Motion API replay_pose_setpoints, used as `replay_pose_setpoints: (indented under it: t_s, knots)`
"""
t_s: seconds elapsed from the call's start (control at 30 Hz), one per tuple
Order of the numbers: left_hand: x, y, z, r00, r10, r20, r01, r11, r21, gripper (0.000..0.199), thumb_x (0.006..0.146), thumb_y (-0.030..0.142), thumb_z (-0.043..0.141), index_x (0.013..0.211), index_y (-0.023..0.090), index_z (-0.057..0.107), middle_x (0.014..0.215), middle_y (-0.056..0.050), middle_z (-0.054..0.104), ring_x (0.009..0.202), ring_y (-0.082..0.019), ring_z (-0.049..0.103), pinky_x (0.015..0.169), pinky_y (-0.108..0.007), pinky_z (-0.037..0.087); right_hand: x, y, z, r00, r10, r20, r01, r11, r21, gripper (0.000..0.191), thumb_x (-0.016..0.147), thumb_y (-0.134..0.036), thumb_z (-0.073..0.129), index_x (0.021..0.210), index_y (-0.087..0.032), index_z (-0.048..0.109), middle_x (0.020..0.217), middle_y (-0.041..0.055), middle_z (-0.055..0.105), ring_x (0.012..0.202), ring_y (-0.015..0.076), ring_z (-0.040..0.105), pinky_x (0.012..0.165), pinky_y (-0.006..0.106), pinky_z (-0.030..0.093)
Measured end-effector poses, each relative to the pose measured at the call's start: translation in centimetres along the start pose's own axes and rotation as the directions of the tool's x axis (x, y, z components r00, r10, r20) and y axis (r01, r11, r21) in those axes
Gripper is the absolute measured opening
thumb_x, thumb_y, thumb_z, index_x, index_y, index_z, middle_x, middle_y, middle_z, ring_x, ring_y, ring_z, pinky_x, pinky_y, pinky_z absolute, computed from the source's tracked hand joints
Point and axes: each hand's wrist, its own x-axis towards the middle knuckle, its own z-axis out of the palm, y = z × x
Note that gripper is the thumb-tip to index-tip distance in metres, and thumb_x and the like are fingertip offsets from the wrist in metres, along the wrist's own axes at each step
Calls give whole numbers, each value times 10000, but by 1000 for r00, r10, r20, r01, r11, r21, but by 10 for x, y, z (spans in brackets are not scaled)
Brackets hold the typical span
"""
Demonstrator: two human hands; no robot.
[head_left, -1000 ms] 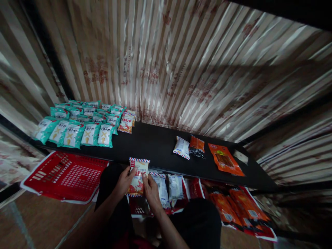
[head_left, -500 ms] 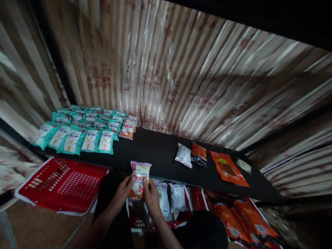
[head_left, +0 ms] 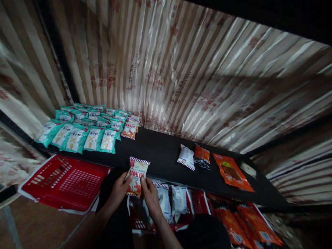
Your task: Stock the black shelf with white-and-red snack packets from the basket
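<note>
Between both hands I hold a snack bag, white and orange-red with striped ends, upright with its printed front toward me. My left hand is closed on its left edge, and my right hand grips the right edge, thumbs on the front. The bag is just in front of the near edge of the black shelf. Similar striped-end bags stand at the back of the shelf, beside several rows of teal-and-white snack bags on the left.
A silver-white bag, a dark orange packet and a flat orange packet lie on the shelf's right part. Below are a red basket, a basket of white bags and orange packets. A striped curtain hangs behind.
The snack bag and both hands have risen slightly and shifted a little left. The view has turned slightly; the bags on the shelf stay in place.
</note>
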Motion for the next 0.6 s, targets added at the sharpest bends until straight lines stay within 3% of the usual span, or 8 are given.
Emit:
replay_pose_setpoints:
  t_s: [0.23, 0.43, 0.6]
  knots:
    - [11, 6, -8, 1000, 23, -10, -22, 999, 48, 575, 607, 553, 679, 986, 125, 617, 840, -72, 704, 741, -228, 661, 676, -317, 523, 12, -4, -5, 997, 32, 68, -24, 993, -117, 450, 710, -571, 603, 879, -159, 664, 828, 68, 696, 777, 221, 625, 722, 327, 481]
    - [25, 6, -13, 996, 82, -36, -80, 996, 43, 547, 623, 531, 677, 985, 131, 585, 866, -76, 696, 730, -213, 658, 674, -317, 523, 24, -5, 1, 986, 71, 150, -76, 997, 28, 415, 665, -484, 684, 920, -160, 636, 826, 53, 697, 737, 201, 632, 740, 339, 481]
    - [36, 6, -19, 995, 100, -26, -97, 991, 92, 536, 657, 536, 647, 998, 129, 574, 931, -101, 694, 782, -223, 659, 685, -315, 524, 34, -8, 8, 993, 59, 103, -62, 998, 20, 397, 652, -453, 687, 898, -147, 633, 823, 57, 695, 746, 202, 630, 727, 326, 478]
